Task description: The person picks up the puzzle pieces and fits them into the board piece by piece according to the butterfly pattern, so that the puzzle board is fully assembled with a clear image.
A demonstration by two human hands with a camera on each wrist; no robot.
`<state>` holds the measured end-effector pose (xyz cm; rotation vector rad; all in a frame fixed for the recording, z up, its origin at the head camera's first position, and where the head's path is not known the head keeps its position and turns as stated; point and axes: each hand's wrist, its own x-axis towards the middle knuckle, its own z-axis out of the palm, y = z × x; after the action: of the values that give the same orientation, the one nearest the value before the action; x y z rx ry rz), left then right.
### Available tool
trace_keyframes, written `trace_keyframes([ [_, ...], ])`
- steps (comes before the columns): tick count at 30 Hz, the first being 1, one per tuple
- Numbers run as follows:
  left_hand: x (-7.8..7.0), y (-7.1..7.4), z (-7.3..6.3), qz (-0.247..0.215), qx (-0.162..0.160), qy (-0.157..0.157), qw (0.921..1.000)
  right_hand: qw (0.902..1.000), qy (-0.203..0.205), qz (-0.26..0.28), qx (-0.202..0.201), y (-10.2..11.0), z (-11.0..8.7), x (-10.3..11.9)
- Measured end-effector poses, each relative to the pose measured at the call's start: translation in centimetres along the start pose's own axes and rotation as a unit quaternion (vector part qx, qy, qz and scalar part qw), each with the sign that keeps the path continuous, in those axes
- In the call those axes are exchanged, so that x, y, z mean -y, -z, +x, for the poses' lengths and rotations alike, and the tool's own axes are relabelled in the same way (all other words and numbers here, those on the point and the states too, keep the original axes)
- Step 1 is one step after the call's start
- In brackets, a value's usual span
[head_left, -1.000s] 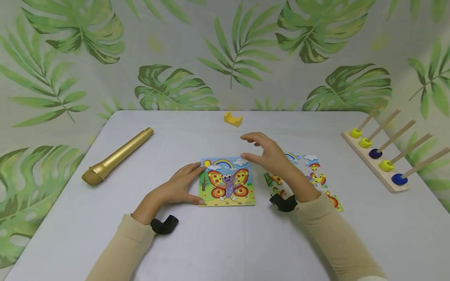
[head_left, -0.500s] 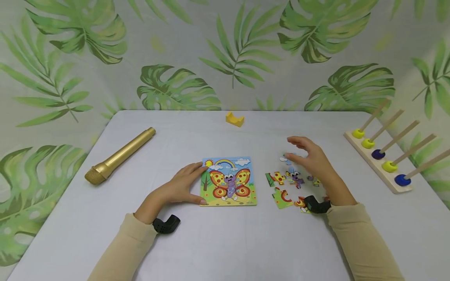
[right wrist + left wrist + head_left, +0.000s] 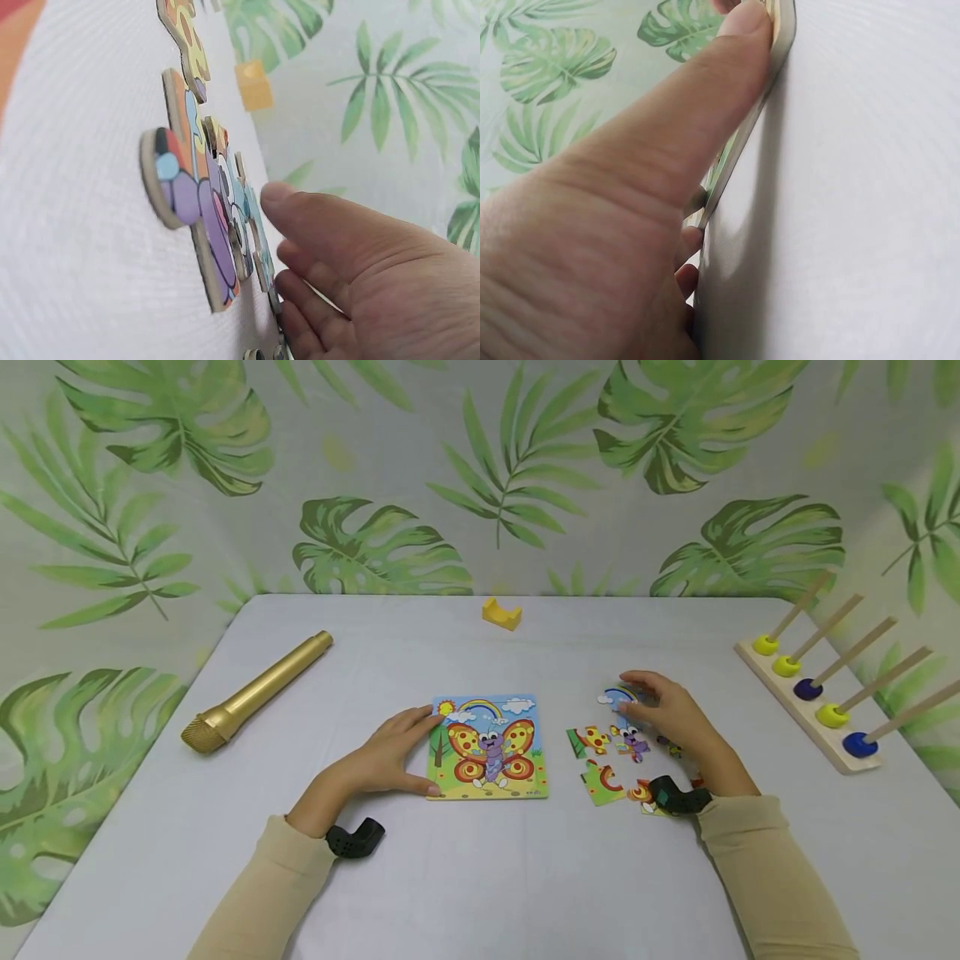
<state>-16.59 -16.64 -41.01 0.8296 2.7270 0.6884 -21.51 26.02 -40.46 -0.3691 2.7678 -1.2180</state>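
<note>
In the head view a butterfly puzzle board (image 3: 491,756) lies flat on the table. My left hand (image 3: 382,752) rests along its left side, thumb at the lower left corner and fingers at the upper left. The left wrist view has the thumb (image 3: 667,127) lying straight against the board's edge. My right hand (image 3: 678,718) is low over the loose pieces, its thumb and forefinger spread about a rainbow puzzle piece (image 3: 617,695). Whether they touch that piece is unclear. A purple butterfly-body piece (image 3: 195,187) lies near the thumb in the right wrist view. The hand hides other pieces.
Left of the board lies a gold microphone (image 3: 258,693). A yellow curved block (image 3: 501,614) sits at the back. On the right stands a wooden peg rack (image 3: 810,706) with yellow and blue beads. More puzzle pieces (image 3: 602,782) lie between board and right forearm.
My right hand has gone from the board's upper right corner over to the loose pieces, then lowered around the rainbow piece. The left hand has stayed on the board.
</note>
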Motion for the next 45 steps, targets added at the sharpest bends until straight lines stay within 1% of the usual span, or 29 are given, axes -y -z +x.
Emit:
trace_keyframes([
  [6, -0.1, 0.1, -0.1, 0.000, 0.001, 0.001, 1.0000, 0.9993, 0.002, -0.030, 0.022, 0.0, 0.2, -0.2],
  [10, -0.1, 0.1, 0.0, -0.001, 0.000, -0.002, 1.0000, 0.9985, 0.006, -0.048, 0.023, 0.0, 0.3, -0.2],
  [18, -0.1, 0.2, -0.1, -0.002, 0.000, -0.008, 1.0000, 0.9965, 0.042, -0.069, 0.019, -0.2, 0.6, -0.5],
  [22, -0.2, 0.2, -0.1, -0.003, -0.004, -0.011, 0.9999, 0.9948, 0.055, -0.085, 0.007, -0.3, 0.7, -0.4],
  [27, -0.1, 0.2, 0.0, 0.000, -0.002, -0.011, 0.9999, 0.9954, 0.043, -0.082, -0.022, -0.4, 0.5, -0.2],
  [30, 0.0, 0.1, 0.0, 0.001, 0.000, -0.010, 0.9999, 0.9953, 0.044, -0.074, -0.043, -0.3, 0.5, 0.3],
  [34, 0.0, 0.2, 0.0, 0.000, 0.000, -0.007, 1.0000, 0.9935, 0.070, -0.058, -0.068, -0.2, 0.5, 1.6],
  [36, 0.0, 0.2, 0.0, 0.001, 0.001, -0.006, 1.0000, 0.9912, 0.094, -0.051, -0.079, -0.1, 0.4, 2.8],
  [40, -0.1, 0.3, 0.0, -0.003, 0.004, -0.002, 1.0000, 0.9848, 0.143, -0.051, -0.084, -0.6, 0.3, 5.7],
  [45, -0.2, 0.3, -0.1, -0.007, 0.004, -0.002, 1.0000, 0.9772, 0.192, -0.049, -0.077, -2.3, 0.9, 9.5],
])
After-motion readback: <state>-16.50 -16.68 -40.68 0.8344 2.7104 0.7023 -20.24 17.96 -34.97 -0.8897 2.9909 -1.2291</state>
